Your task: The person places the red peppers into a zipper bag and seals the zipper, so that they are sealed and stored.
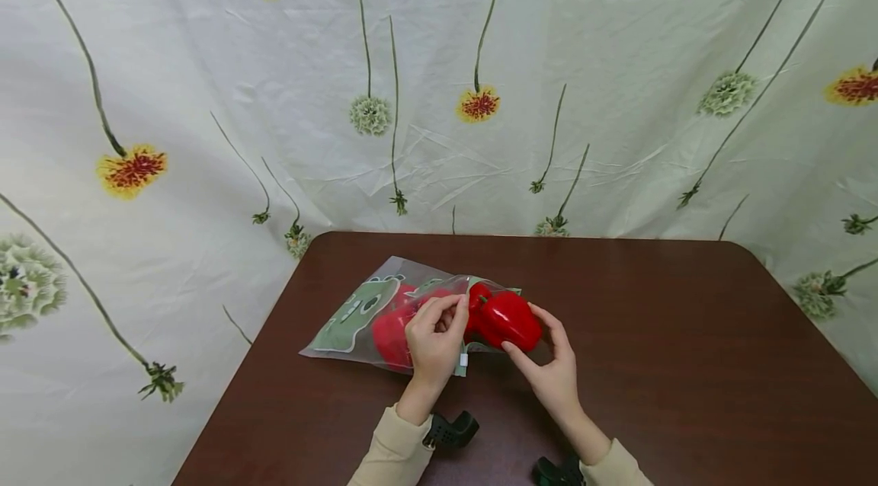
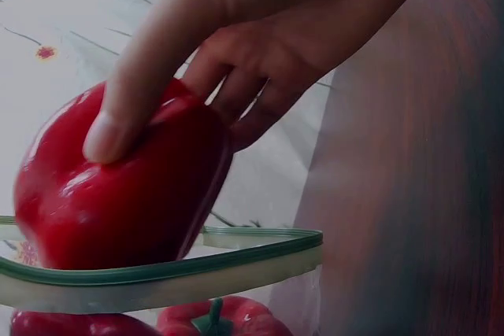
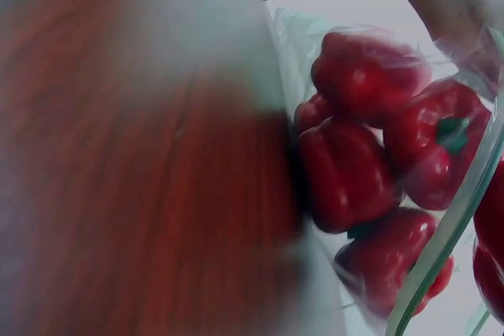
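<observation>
A clear zip bag [image 1: 350,318] with a green cartoon print lies on the table, its mouth toward the right. Several red bell peppers [image 3: 346,175] show through its plastic in the right wrist view. My left hand [image 1: 435,337] pinches the bag's edge near the mouth between thumb and fingers. My right hand [image 1: 554,372] grips another red bell pepper [image 1: 513,321] at the opening, thumb on the near side and fingers on the far side. In the left wrist view, that pepper's lower end sits within the green zip strip [image 2: 157,275]; its underside is hidden.
The dark brown table [image 1: 686,349] has rounded far corners. Behind it hangs a pale cloth [image 1: 604,36] printed with flowers. A white zip slider [image 1: 463,359] sits at the bag's near edge. Black devices [image 1: 453,430] are strapped to both wrists.
</observation>
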Available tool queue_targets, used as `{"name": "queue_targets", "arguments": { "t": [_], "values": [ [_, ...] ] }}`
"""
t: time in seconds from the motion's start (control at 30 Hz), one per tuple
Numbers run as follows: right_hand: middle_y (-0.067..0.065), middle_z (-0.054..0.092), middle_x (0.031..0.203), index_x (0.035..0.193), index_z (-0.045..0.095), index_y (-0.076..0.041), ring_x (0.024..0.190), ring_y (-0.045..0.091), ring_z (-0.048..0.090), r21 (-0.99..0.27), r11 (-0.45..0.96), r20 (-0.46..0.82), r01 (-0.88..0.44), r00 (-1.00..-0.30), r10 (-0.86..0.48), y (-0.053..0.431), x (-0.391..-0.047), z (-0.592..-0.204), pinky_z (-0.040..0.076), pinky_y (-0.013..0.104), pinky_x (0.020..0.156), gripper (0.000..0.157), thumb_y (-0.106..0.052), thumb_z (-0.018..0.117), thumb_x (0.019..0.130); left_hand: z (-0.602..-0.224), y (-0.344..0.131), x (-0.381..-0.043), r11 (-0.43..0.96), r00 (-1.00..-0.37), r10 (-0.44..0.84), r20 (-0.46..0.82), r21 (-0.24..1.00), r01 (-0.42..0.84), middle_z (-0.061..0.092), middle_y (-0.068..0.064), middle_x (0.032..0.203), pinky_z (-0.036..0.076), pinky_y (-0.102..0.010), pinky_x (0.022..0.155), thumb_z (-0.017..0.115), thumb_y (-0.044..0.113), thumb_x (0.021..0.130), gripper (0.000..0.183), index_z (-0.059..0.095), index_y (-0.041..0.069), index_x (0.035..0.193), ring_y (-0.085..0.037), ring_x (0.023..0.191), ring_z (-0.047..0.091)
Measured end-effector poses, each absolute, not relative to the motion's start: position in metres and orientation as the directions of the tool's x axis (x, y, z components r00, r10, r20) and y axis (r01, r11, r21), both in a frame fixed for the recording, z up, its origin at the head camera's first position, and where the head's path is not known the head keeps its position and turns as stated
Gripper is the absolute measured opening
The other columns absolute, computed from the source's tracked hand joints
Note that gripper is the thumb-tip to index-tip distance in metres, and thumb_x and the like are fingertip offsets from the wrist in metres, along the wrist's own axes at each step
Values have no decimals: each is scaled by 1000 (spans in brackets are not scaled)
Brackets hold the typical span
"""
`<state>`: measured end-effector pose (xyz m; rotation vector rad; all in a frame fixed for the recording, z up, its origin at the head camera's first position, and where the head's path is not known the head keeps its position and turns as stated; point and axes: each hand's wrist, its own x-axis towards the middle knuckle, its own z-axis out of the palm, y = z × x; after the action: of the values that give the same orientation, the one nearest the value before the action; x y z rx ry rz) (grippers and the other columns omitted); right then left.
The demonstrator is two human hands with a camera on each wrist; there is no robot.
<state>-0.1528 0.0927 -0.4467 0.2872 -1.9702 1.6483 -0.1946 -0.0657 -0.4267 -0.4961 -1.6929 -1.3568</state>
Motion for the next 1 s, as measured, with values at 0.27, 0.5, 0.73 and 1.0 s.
{"name": "queue_targets", "arguments": {
  "t": [0.27,0.5,0.73,1.0],
  "values": [
    [25,52,125,125,46,10,105,9,54,-846,134,534,-517,-820,206,77,-158,-440,43,18,88,64,11,76,69,-405,-64,-180,331,-520,-202,830,557,761,59,-13,65,46,-22,47,70,-17,70,14,67,-8,81,-19,51,46],
    [30,49,119,122,45,15,107,8,53,-811,100,584,-577,-784,211,70,-162,-441,41,19,94,59,16,72,69,-403,-65,-180,329,-514,-214,831,557,763,59,-13,64,46,-22,47,70,-17,70,14,68,-7,81,-19,51,46],
    [30,49,119,121,50,14,107,11,54,-791,130,611,-598,-761,216,67,-164,-439,42,21,94,56,17,72,69,-402,-65,-179,334,-529,-213,822,570,751,59,-13,64,46,-26,46,70,-17,70,14,68,-8,81,-19,51,47],
    [27,52,122,122,53,10,107,27,51,-804,195,594,-561,-775,217,55,-162,-433,44,23,91,57,12,74,70,-429,-65,-195,344,-501,-189,845,535,772,60,-10,66,45,-21,46,73,-13,70,17,69,-4,84,-17,51,47]
  ]
}}
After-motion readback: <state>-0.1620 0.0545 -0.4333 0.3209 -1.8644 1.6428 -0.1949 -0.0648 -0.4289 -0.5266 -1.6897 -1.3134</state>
